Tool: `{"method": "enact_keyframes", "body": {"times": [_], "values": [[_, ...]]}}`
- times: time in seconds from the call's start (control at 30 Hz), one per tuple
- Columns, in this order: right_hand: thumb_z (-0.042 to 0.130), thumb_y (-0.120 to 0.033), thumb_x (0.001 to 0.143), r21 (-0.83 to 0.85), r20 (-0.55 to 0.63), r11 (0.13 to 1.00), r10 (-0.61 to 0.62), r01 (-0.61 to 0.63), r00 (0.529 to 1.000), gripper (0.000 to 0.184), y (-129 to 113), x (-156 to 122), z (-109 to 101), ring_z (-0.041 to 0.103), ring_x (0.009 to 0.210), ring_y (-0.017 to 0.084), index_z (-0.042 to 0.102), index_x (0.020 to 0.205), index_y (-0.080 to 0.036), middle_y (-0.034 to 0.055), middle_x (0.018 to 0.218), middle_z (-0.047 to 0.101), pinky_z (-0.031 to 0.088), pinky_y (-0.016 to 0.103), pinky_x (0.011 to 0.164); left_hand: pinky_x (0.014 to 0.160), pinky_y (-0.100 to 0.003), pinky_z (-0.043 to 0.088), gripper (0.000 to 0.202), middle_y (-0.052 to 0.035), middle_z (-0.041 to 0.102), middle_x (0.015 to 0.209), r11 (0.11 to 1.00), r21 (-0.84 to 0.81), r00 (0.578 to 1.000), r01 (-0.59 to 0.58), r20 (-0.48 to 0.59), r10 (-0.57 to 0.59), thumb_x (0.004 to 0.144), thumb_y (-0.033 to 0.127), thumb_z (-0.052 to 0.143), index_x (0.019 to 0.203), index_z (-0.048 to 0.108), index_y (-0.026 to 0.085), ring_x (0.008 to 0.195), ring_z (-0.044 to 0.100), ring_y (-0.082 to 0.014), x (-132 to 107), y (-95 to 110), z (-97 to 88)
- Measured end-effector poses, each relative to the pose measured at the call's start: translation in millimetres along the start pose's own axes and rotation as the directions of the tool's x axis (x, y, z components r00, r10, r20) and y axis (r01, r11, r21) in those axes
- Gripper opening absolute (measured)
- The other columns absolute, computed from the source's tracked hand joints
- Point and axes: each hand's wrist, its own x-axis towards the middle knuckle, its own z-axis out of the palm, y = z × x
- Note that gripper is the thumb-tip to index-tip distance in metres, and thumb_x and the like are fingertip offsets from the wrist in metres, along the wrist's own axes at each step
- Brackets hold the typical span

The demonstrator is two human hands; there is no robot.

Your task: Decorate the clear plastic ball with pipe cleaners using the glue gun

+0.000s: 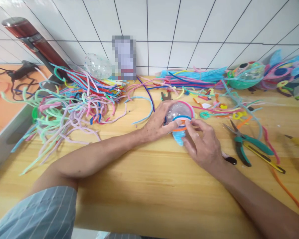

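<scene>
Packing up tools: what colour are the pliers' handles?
The pliers' handles are teal and black, clearest in the head view.

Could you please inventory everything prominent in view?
Fuzzy-trimmed clear ball: one, pink-blue-orange, between hands
Speckled clear ball: one, transparent, back left
Fuzzy round ornaments: two, green, pink-blue, back right
Curled fuzzy stems: many, pastel, left
Straight fuzzy stems: many, multicoloured, back
Small scraps: several, multicoloured, right of ball
Metal pliers: one, teal-black handles, right
Slim cutter knife: one, yellow-black, by pliers
Shiny cylinder: one, dark red, back left
Blurred rectangle: one, pale, back
Wooden table: one, light brown, beneath
Left hand: one, gripping ball
Right hand: one, touching ball
</scene>
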Motion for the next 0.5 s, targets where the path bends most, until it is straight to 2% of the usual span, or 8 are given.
{"method": "enact_keyframes", "body": {"times": [0.23,0.37,0.5], "values": [[0.07,-0.023,0.099,0.023,0.015,0.999,0.027,-0.027,1.0,0.09,-0.8,-0.8,-0.2,0.067,0.119,0.033,0.025,0.176,-0.028,0.0203,0.145,0.06,0.066,0.047,0.092,0.125,-0.058,0.048,0.066,-0.0174,0.06,0.152,1.0,-0.029,1.0,-0.006,-0.016,0.005,0.103,0.064,0.058,0.153,0.048,0.022,0.144,0.056,-0.0361,1.0,-1.4,1.5],[0.07,-0.023,0.099,0.013,0.008,1.0,0.023,-0.023,1.0,0.089,-0.9,-0.6,-0.3,0.067,0.117,0.032,0.025,0.176,-0.028,0.0202,0.144,0.06,0.066,0.047,0.091,0.128,-0.055,0.045,0.067,-0.0192,0.058,0.153,1.0,-0.029,1.0,0.004,0.011,-0.004,0.106,0.064,0.054,0.153,0.046,0.018,0.147,0.054,-0.0336,1.3,0.0,-0.1],[0.07,-0.023,0.099,0.008,0.002,1.0,0.018,-0.018,1.0,0.089,-0.9,0.0,0.1,0.066,0.119,0.032,0.026,0.176,-0.027,0.0205,0.143,0.06,0.066,0.046,0.09,0.129,-0.054,0.043,0.069,-0.0192,0.056,0.155,0.999,-0.034,0.999,0.012,0.038,-0.011,0.105,0.066,0.053,0.154,0.045,0.018,0.15,0.052,-0.033,1.2,0.2,-2.7]]}}
